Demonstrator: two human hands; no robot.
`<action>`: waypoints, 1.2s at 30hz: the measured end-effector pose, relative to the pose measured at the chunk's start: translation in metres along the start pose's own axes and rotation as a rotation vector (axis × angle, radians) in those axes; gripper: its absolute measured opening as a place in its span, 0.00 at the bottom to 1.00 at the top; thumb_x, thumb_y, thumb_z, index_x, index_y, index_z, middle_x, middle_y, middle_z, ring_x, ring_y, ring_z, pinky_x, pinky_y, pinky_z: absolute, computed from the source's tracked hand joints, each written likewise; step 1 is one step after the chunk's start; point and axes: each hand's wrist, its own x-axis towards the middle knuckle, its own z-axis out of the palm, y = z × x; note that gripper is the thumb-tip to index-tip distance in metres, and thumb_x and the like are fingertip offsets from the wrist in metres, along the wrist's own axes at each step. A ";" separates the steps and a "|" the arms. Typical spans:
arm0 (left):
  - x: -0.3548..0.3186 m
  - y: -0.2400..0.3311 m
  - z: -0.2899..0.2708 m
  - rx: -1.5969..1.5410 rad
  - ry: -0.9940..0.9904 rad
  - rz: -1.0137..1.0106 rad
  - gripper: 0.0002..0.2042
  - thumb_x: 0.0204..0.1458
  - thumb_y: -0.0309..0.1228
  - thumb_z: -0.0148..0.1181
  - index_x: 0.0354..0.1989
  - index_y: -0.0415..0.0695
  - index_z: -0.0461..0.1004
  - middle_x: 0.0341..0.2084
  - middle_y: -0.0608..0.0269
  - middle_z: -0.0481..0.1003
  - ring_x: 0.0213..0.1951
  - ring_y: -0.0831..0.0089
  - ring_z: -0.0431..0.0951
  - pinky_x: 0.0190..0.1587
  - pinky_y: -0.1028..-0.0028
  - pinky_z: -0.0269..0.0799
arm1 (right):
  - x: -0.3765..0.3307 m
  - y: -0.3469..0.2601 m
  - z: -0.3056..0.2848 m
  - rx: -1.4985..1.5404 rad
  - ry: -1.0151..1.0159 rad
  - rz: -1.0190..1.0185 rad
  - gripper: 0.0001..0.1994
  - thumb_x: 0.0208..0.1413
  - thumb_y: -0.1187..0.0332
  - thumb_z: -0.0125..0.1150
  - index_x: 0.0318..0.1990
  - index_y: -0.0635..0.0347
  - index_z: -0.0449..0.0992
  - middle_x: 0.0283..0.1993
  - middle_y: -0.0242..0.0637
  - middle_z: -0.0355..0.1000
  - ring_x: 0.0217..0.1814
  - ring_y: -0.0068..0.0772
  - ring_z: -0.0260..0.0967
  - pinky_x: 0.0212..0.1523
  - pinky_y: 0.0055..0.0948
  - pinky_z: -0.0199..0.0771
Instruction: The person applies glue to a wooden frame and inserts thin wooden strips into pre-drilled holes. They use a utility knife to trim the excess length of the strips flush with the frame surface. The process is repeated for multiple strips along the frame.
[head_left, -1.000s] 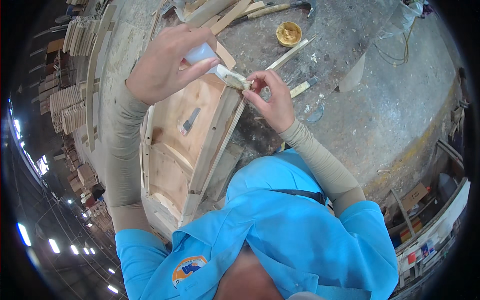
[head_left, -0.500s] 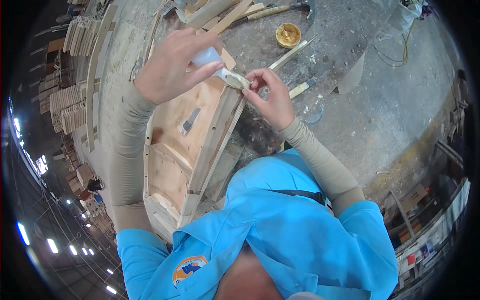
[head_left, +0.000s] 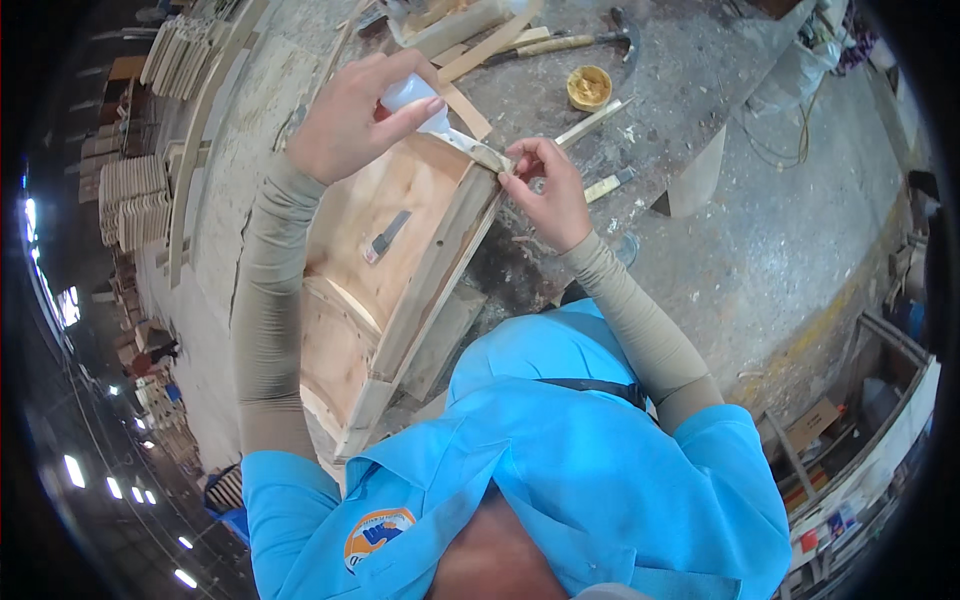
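The work goes on over a grey concrete floor [head_left: 760,240], rough, dusty and speckled with pale spots, inside a dim workshop; at the left edge stand stacks of pale cut wooden slats [head_left: 135,190], and ceiling lights show as bright dashes low on the left. One wooden frame [head_left: 400,270] stands on the floor, a box-like piece of pale plywood panels with a thicker, greyer timber rail [head_left: 430,290] running along its right side, and a single short dark metal strip lies on its inner panel. Both hands meet at the top end of that rail. The left hand [head_left: 355,115] is wrapped around one white plastic squeeze bottle [head_left: 412,95], smooth and rounded, tipped so that its tapered nozzle points down to the right at the rail's end. The right hand [head_left: 545,190] pinches a small piece of wood [head_left: 490,157] between fingertips and thumb, holding it against the rail's top just where the nozzle ends; whether the nozzle touches it I cannot tell. Beyond the frame lie one hammer [head_left: 580,40] with a wooden handle and dark metal head, one small round yellow tin [head_left: 589,87], open, and several loose pale wood strips [head_left: 595,120]. A folded grey sheet [head_left: 695,180] stands near the right hand. Both forearms wear snug beige sleeves, and the shirt is bright blue.
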 end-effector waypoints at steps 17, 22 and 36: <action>-0.180 -0.004 0.074 -1.119 0.931 -0.401 0.14 0.62 0.40 0.49 0.43 0.41 0.71 0.31 0.68 0.73 0.29 0.84 0.66 0.34 0.79 0.64 | 0.014 0.000 -0.005 -0.188 -0.130 -0.003 0.12 0.50 0.70 0.66 0.42 0.58 0.74 0.25 0.30 0.69 0.27 0.22 0.67 0.31 0.24 0.69; -0.205 -0.002 0.105 -1.305 0.948 -0.420 0.17 0.63 0.42 0.47 0.48 0.39 0.68 0.32 0.62 0.72 0.29 0.78 0.68 0.39 0.74 0.69 | 0.019 -0.005 -0.008 -0.228 -0.173 0.014 0.12 0.50 0.70 0.66 0.42 0.57 0.74 0.24 0.27 0.69 0.26 0.18 0.66 0.30 0.21 0.68; -0.215 0.006 0.125 -1.584 1.070 -0.420 0.15 0.63 0.40 0.49 0.45 0.40 0.69 0.35 0.62 0.73 0.30 0.77 0.68 0.40 0.73 0.69 | 0.012 -0.025 0.003 -0.532 -0.123 -0.313 0.06 0.48 0.76 0.63 0.35 0.60 0.76 0.29 0.35 0.73 0.26 0.31 0.71 0.30 0.29 0.70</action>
